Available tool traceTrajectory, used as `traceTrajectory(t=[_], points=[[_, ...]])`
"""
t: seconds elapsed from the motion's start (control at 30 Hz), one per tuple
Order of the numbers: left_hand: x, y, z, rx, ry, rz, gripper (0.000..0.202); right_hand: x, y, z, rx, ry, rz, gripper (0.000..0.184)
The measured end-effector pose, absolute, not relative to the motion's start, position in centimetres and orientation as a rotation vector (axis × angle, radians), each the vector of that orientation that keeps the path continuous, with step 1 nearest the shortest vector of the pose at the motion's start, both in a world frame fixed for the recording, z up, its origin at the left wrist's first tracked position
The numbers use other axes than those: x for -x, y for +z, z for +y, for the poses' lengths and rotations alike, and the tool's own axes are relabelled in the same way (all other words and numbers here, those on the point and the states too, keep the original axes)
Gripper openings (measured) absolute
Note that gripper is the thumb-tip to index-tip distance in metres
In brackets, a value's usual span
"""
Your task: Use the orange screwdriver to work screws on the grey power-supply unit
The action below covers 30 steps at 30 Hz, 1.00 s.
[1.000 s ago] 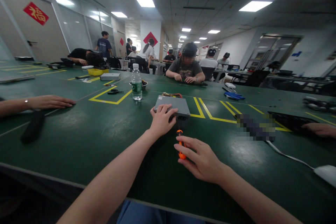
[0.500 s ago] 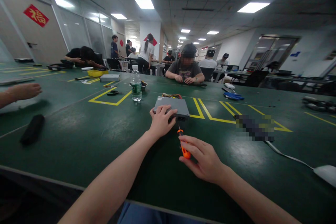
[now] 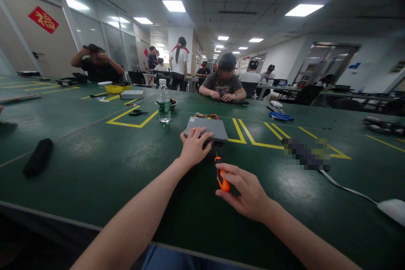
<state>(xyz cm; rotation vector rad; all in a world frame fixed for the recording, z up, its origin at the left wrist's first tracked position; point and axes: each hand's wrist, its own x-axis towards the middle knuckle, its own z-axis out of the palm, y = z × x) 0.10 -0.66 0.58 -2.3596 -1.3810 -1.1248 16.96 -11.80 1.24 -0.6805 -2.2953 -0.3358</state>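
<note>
A grey metal computer power supply (image 3: 213, 126) sits on the green table in front of me, with red, yellow and black cables (image 3: 207, 116) bunched at its far side. My left hand (image 3: 194, 148) grips its near left part, fingers over the top and thumb at the near face. An orange and black screwdriver (image 3: 225, 184) is held between the thumb and fingers of my right hand (image 3: 247, 190). Its shaft points away from me at the near face of the power supply; whether the tip touches is too small to tell.
A water bottle (image 3: 163, 105) stands left of the power supply, before a bowl (image 3: 173, 103). At left lies a black object (image 3: 38, 157); at right, a blurred dark item (image 3: 305, 154) and a white cable (image 3: 344, 187). Across the table a person (image 3: 223, 80) works.
My right fingers have shifted slightly on the screwdriver, and its handle looks turned. The power supply stays put. Another person's hand at the left has mostly left view; a seated person there has raised their head.
</note>
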Motion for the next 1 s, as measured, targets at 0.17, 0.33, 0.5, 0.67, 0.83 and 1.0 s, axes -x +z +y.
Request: traceTrajectory(t=[0.17, 0.33, 0.5, 0.67, 0.83, 1.0], points=[[-0.14, 0.55, -0.56, 2.359, -1.119, -1.389, 0.029, -16.89, 1.55, -12.1, 0.724, -0.329, -2.396, 0.036], [-0.14, 0.56, -0.55, 2.349, -1.135, -1.375, 0.029, -16.74, 1.63, -12.1, 0.693, -0.434, -2.414, 0.029], [-0.05, 0.49, -0.51, 2.362, -1.129, -1.377, 0.03, -16.93, 1.41, -11.84, 0.716, -0.34, -2.342, 0.03], [-0.1, 0.56, -0.63, 2.36, -1.132, -1.386, 0.03, -16.95, 1.73, -12.15, 0.75, -0.371, -2.485, 0.036], [-0.08, 0.62, -0.67, 2.362, -1.119, -1.389, 0.03, -16.92, 1.45, -11.92, 0.71, -0.383, -2.358, 0.028], [0.01, 0.46, -0.54, 2.36, -1.12, -1.375, 0.029, -16.97, 1.53, -11.98, 0.743, -0.299, -2.362, 0.036]])
